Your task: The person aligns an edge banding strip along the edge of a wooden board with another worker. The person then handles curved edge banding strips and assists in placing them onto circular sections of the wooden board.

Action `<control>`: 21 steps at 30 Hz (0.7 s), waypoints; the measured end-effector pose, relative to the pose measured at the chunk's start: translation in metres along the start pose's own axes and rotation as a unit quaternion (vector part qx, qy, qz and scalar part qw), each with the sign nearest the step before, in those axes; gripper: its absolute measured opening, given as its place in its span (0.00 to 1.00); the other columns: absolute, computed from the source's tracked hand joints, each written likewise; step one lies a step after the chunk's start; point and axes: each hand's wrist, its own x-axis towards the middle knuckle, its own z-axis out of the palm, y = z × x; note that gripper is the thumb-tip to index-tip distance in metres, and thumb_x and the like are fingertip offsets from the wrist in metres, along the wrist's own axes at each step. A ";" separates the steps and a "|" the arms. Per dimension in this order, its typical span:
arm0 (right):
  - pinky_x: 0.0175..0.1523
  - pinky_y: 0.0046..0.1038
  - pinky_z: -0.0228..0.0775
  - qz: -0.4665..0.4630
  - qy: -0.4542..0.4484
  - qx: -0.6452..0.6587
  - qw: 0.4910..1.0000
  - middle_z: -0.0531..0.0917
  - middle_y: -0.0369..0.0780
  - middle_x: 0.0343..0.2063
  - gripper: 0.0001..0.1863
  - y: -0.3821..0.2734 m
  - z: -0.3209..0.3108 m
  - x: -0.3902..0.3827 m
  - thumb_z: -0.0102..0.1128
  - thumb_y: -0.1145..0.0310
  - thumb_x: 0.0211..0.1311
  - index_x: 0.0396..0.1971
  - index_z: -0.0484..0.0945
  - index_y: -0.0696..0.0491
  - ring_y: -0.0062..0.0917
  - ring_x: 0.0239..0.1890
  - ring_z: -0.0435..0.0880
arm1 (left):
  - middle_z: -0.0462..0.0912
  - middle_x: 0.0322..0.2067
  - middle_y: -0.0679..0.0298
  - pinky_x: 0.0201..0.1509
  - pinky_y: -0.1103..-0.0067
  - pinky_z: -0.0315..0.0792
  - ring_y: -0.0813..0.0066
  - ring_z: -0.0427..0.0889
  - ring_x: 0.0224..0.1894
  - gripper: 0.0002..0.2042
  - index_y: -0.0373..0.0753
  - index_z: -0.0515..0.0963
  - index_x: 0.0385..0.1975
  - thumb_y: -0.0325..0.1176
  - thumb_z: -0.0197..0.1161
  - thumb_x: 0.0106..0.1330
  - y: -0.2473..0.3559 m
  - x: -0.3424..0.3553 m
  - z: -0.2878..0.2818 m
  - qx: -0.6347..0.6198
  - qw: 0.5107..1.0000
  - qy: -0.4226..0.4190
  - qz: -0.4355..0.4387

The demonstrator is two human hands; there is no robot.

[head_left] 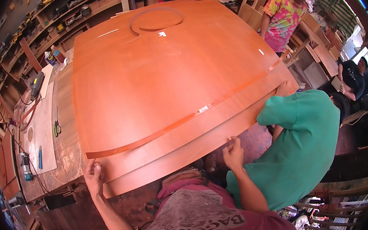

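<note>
A large reddish-brown wood panel [161, 77] lies on the workbench in front of me, with another panel [180, 154] jutting out below its near edge. Along the near side runs a long thin edging strip [160, 132], with a shiny patch near its middle. My left hand [94, 177] is closed at the near left corner, apparently around the panel's edge; the fingertips are partly hidden. By the near edge, my right hand [234, 155] has curled fingers, and what they hold, if anything, cannot be made out. A co-worker in green [298, 144] leans in at the right, one hand [286, 88] on the panel's right end.
A curled strip [161, 29] rests on the panel's far part. On the bench [66, 161] at left are scissors [57, 127], a blue-handled tool [40, 156], a heat gun [37, 85] and a power tool [25, 166]. Other people stand beyond; tool shelves [77, 7] line the back left.
</note>
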 end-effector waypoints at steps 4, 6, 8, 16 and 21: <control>0.29 0.38 0.71 -0.034 0.010 0.029 0.999 0.77 0.43 0.17 0.26 -0.018 0.001 -0.014 0.58 0.73 0.52 0.53 0.68 0.57 0.36 0.20 0.79 | 0.77 0.32 0.69 0.23 0.90 0.61 0.89 0.67 0.23 0.18 0.34 0.75 0.53 0.31 0.68 0.64 0.006 -0.007 0.010 -0.008 1.000 0.020 -0.005; 0.29 0.38 0.71 -0.057 -0.001 0.037 0.998 0.77 0.43 0.16 0.25 -0.011 0.007 -0.018 0.58 0.74 0.52 0.52 0.68 0.58 0.35 0.19 0.79 | 0.77 0.31 0.69 0.23 0.89 0.60 0.89 0.67 0.22 0.18 0.34 0.76 0.52 0.31 0.68 0.64 -0.006 -0.011 0.009 -0.007 0.999 0.038 -0.013; 0.28 0.37 0.70 -0.079 -0.012 0.046 0.996 0.76 0.42 0.16 0.24 -0.010 0.012 -0.022 0.58 0.75 0.52 0.52 0.68 0.59 0.34 0.19 0.78 | 0.77 0.30 0.71 0.22 0.89 0.59 0.90 0.67 0.22 0.17 0.34 0.77 0.49 0.33 0.70 0.63 -0.010 -0.014 0.012 -0.012 0.999 0.036 -0.021; 0.24 0.28 0.65 -0.067 -0.051 0.099 0.992 0.74 0.38 0.16 0.17 -0.016 0.021 -0.032 0.57 0.77 0.56 0.46 0.68 0.60 0.22 0.17 0.73 | 0.80 0.40 0.63 0.29 0.86 0.70 0.85 0.74 0.29 0.23 0.27 0.69 0.59 0.28 0.64 0.67 -0.010 -0.024 0.032 -0.072 0.990 0.123 -0.001; 0.31 0.35 0.72 -0.098 -0.062 0.117 0.986 0.78 0.41 0.19 0.20 -0.014 0.038 -0.033 0.59 0.74 0.55 0.48 0.69 0.59 0.30 0.22 0.79 | 0.78 0.49 0.51 0.42 0.79 0.80 0.71 0.82 0.41 0.25 0.23 0.62 0.63 0.25 0.59 0.70 0.001 -0.056 0.011 -0.103 0.966 0.232 0.052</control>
